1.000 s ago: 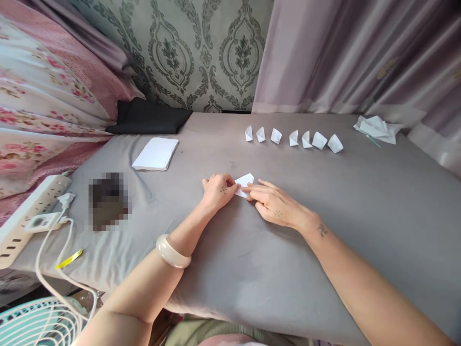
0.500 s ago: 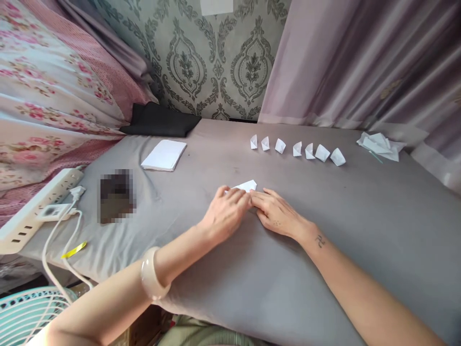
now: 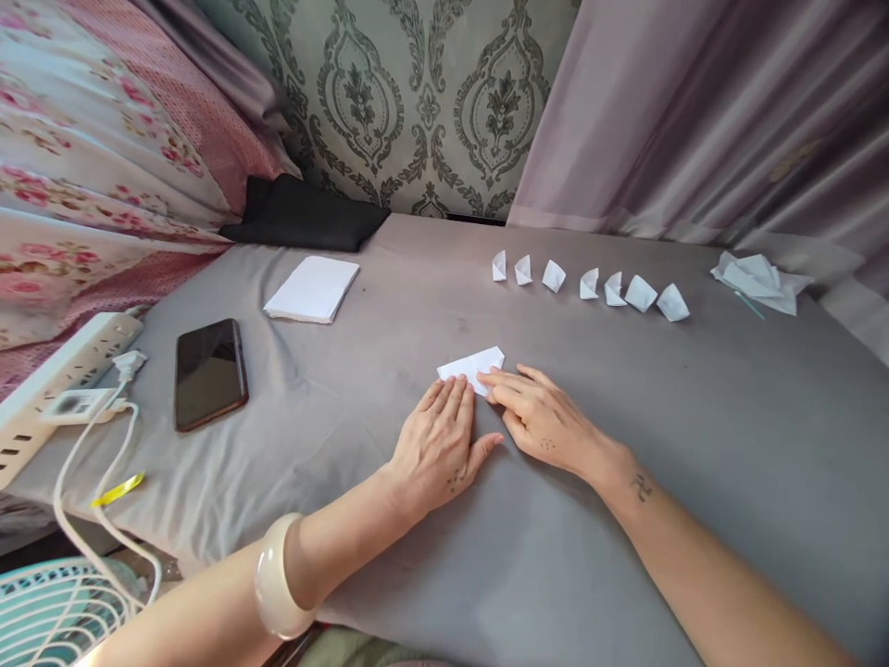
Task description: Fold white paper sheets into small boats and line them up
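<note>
We see 1 folded white paper sheet (image 3: 472, 364) lying flat and aslant on gray cloth (image 3: 590, 574), its right end farther away.

Dark hooked-cross mark (image 3: 640, 487) on the person's right forearm (image 3: 708, 574), just behind the right hand (image 3: 545, 417); small cluster of dots (image 3: 547, 445) on that hand's back; similar dots (image 3: 456, 479) near the thumb of the left hand (image 3: 441, 445); no words, brands or numbers legible.

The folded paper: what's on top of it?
Fingers of the left hand and right hand rest on the folded paper. The parts beneath them can't be seen.
</note>
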`<state>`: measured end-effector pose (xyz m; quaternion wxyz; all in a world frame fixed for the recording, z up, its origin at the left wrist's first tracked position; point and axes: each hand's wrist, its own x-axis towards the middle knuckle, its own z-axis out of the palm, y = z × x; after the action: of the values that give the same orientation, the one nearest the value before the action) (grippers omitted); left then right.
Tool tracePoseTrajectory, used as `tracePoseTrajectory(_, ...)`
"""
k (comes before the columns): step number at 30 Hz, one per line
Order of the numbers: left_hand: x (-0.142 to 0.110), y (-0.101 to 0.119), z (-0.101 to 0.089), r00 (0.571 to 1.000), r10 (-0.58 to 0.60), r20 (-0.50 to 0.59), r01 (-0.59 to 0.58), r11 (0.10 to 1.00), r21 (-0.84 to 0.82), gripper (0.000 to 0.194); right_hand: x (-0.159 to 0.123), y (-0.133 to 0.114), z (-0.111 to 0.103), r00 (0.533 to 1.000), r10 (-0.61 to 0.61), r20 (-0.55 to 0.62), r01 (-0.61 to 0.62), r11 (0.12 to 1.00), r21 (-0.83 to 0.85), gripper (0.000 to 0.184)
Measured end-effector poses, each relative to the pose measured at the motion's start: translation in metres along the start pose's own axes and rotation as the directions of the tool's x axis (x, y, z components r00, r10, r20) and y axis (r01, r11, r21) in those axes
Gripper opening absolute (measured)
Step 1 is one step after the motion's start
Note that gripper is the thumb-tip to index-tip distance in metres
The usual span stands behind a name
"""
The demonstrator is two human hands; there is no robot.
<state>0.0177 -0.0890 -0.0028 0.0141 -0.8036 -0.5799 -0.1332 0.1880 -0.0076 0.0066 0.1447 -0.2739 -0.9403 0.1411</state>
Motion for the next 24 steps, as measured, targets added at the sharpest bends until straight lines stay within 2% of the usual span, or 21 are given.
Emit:
tracePoseTrajectory(4, -0.001, -0.002, 0.000, 0.997, -0.078, -0.012, 0.078, 0.997, 0.023, 0.062, -0.001, 0.001, 0.001, 1.000, 0.015, 0.002, -0.015, 1.000, 0.000, 0.031)
tracePoseTrajectory(8, -0.001, -0.017, 0.000, 0.977, -0.202, -0.063, 0.209, 0.971, 0.118, 0.061, 0.000, -0.002, 0.003, 1.000, 0.007, -0.015, -0.007, 1.000, -0.027, 0.030)
tracePoseTrajectory(11, 0.003, -0.027, -0.004, 0.981, -0.182, -0.072, 0.190, 0.974, 0.127, 0.049, 0.001, -0.015, 0.006, 0.999, 0.022, -0.042, -0.026, 0.995, -0.093, 0.027)
tracePoseTrajectory(14, 0.011, -0.030, -0.013, 0.992, -0.101, -0.082, 0.108, 0.990, 0.089, 0.034, 0.002, -0.032, 0.010, 0.996, 0.067, -0.062, -0.077, 0.980, -0.185, 0.025)
tracePoseTrajectory(16, 0.017, -0.029, -0.018, 0.991, -0.051, -0.124, 0.057, 0.997, 0.042, 0.031, 0.003, -0.041, 0.011, 0.993, 0.094, -0.072, -0.109, 0.966, -0.237, 0.026)
tracePoseTrajectory(19, 0.026, -0.027, -0.019, 0.979, -0.067, -0.193, 0.060, 0.997, -0.042, 0.030, 0.005, -0.050, 0.012, 0.988, 0.126, -0.084, -0.145, 0.951, -0.273, 0.025)
tracePoseTrajectory(21, 0.031, -0.029, -0.017, 0.987, -0.066, -0.145, 0.048, 0.991, -0.126, 0.030, 0.007, -0.055, 0.013, 0.984, 0.156, -0.083, -0.174, 0.940, -0.294, 0.024)
tracePoseTrajectory(24, 0.036, -0.034, -0.011, 0.998, -0.062, 0.019, 0.065, 0.974, -0.215, 0.029, 0.009, -0.064, 0.014, 0.974, 0.208, -0.085, -0.224, 0.920, -0.323, 0.022)
